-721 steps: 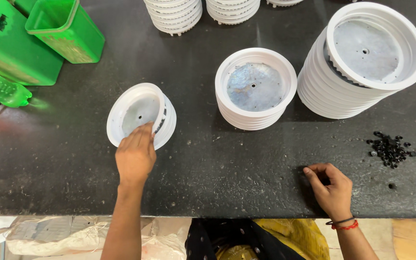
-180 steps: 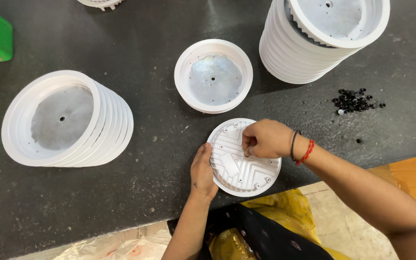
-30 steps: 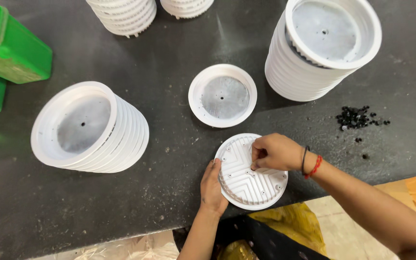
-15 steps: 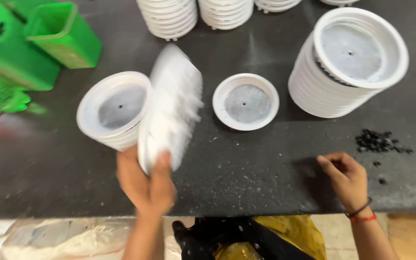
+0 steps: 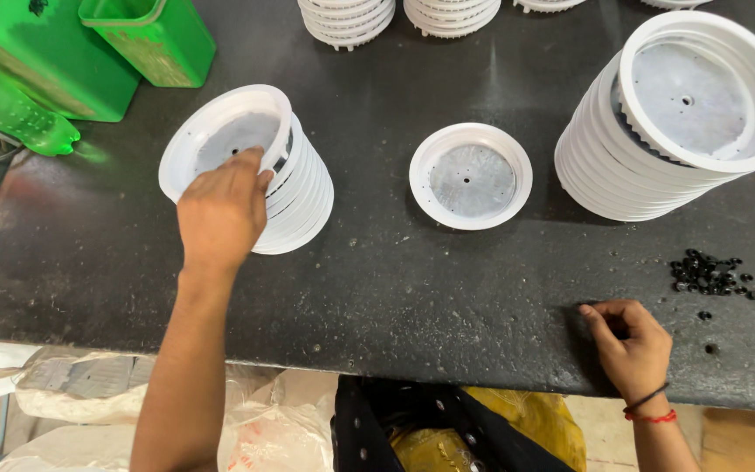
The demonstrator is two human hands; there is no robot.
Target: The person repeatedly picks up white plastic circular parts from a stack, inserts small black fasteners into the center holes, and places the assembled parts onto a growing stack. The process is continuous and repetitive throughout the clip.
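My left hand (image 5: pixel 220 214) grips the near rim of a white round plastic dish (image 5: pixel 225 131), which sits tilted on top of a leaning stack of the same dishes (image 5: pixel 303 197) at the left of the black table (image 5: pixel 447 288). My right hand (image 5: pixel 631 345) rests at the table's front edge with its fingers curled and fingertips on the surface. Whether it pinches anything is not visible. A small heap of black pieces (image 5: pixel 709 273) lies just beyond it to the right. One single white dish (image 5: pixel 471 175) lies open side up in the middle.
A tall stack of white dishes (image 5: pixel 683 114) stands at the right. More white stacks (image 5: pixel 347 17) line the far edge. Green plastic bins (image 5: pixel 146 35) sit at the far left. White sacks (image 5: pixel 72 385) and a yellow bag (image 5: pixel 500 437) lie below the table's front edge.
My left hand has carried the white dish from mid-air down onto the left stack. My right hand stays at the front edge near the black pieces.
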